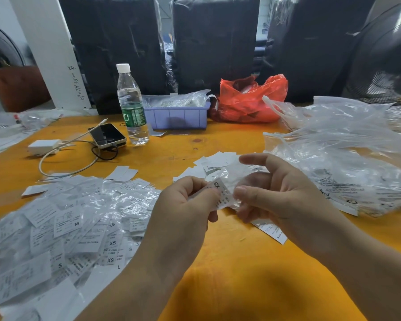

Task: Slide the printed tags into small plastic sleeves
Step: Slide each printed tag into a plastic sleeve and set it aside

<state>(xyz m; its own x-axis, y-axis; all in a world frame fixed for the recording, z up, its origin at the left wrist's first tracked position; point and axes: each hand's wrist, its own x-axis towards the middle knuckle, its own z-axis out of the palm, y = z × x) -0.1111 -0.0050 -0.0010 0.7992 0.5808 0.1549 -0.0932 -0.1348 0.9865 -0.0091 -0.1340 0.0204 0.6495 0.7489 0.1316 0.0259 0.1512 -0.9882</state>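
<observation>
Seen from above, two bare hands meet over an orange table (218,144). The left hand (185,205) pinches a white tag (220,193) marked XS between thumb and fingers. The right hand (276,193) holds a small clear sleeve (227,176) against the tag's far end, thumb and lower fingers closed on the film while the index finger points free. The tag looks partly inside the sleeve, though the crumpled, glossy plastic makes the mouth hard to place.

The step in hand seems to be the insertion itself. The next move likely calls for keeping the sleeve mouth open and pushing the tag straight in, so that its corners do not catch on the film.

To the left lies a wide heap of sleeved tags (74,228) with sizes M, S, XS and L showing. Beyond the hands sits a smaller scatter of loose tags (214,159). Large clear bags (347,154) cover the right side.

Further back stand a water bottle (131,105), a phone (107,135) with a white charger (44,145) and cable, a lilac tray (178,117) and a red bag (248,100). Behind the table are dark plastic-wrapped bundles (213,42), and a fan (387,56) at the far right
</observation>
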